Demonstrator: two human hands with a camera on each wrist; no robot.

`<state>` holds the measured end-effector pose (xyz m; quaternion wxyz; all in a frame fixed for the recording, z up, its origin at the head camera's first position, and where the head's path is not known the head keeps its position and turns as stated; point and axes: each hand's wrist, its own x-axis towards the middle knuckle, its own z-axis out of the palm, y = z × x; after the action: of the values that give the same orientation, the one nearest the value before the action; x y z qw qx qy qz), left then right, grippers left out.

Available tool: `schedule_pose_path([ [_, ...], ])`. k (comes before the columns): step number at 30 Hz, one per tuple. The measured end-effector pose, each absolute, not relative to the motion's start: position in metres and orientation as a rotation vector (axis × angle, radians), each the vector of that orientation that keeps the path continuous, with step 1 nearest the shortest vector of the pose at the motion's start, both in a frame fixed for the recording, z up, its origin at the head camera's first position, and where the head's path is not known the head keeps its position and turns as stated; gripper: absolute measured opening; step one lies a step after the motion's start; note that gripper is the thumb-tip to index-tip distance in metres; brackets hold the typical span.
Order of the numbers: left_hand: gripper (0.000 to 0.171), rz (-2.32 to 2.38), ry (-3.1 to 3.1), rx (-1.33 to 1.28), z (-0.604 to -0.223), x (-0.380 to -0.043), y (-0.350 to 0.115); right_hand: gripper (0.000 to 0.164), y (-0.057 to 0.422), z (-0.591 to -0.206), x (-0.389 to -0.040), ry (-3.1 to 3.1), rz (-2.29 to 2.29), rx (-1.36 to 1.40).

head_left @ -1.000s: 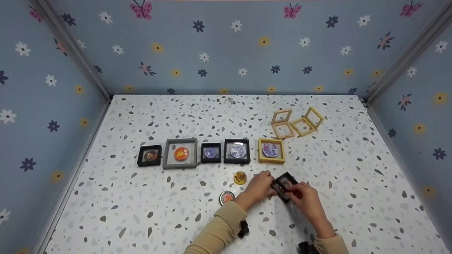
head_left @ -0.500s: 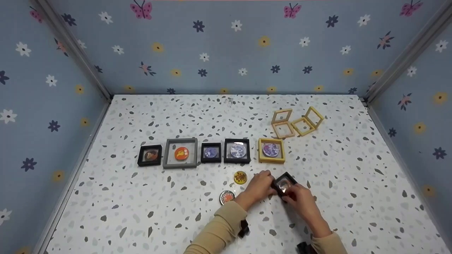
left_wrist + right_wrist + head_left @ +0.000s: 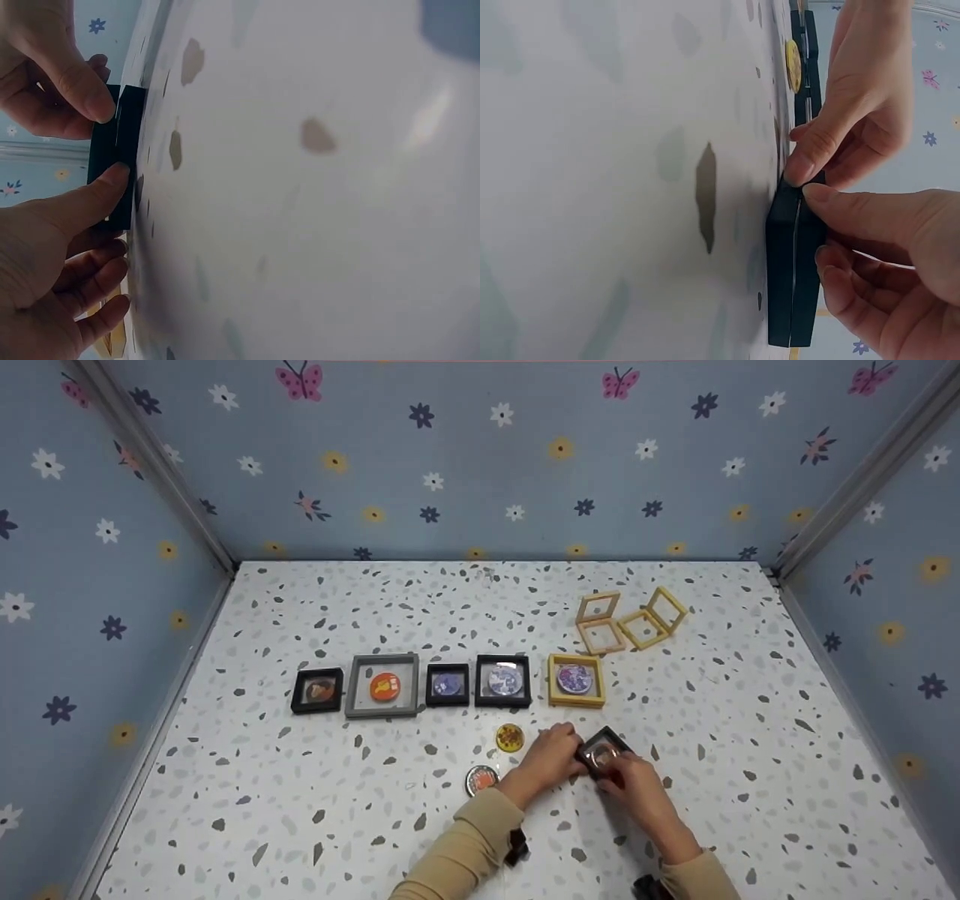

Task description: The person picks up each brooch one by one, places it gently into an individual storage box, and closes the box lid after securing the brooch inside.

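Frame (black) lies between left grip and right grip, touching both.

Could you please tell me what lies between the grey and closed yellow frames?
A small black frame and a larger black frame, in the head view.

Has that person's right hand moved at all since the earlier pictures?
Yes, slightly. Against the yellow frame holding the purple badge, which stays put in the head view, the right hand has shifted a little left, toward the left hand.
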<state>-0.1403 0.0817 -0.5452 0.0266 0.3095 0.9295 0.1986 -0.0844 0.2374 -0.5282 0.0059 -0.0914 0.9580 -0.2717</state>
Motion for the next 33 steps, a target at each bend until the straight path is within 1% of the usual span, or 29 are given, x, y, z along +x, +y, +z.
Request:
schedule_pose_path([
  [7, 0.030, 0.520, 2.911, 1.005, -0.542, -0.137, 0.077, 0.015, 0.239, -0.530, -0.085, 3.009, -0.843, -0.325],
  [11, 0.032, 0.498, 2.945, 0.987, -0.539, -0.134, 0.069, 0.015, 0.241, -0.529, -0.084, 2.999, -0.830, -0.326],
  [14, 0.034, 0.476, 2.989, 0.935, -0.535, -0.133, 0.062, 0.014, 0.243, -0.527, -0.085, 2.993, -0.815, -0.326],
  [21, 0.031, 0.377, 3.085, 0.744, -0.529, -0.129, 0.044, 0.016, 0.249, -0.524, -0.087, 2.974, -0.779, -0.350],
  [30, 0.044, 0.300, 3.088, 0.561, -0.531, -0.126, 0.026, 0.016, 0.258, -0.521, -0.091, 2.953, -0.708, -0.331],
  [33, 0.046, 0.327, 3.082, 0.529, -0.533, -0.127, 0.021, 0.016, 0.262, -0.519, -0.093, 2.951, -0.688, -0.336],
])
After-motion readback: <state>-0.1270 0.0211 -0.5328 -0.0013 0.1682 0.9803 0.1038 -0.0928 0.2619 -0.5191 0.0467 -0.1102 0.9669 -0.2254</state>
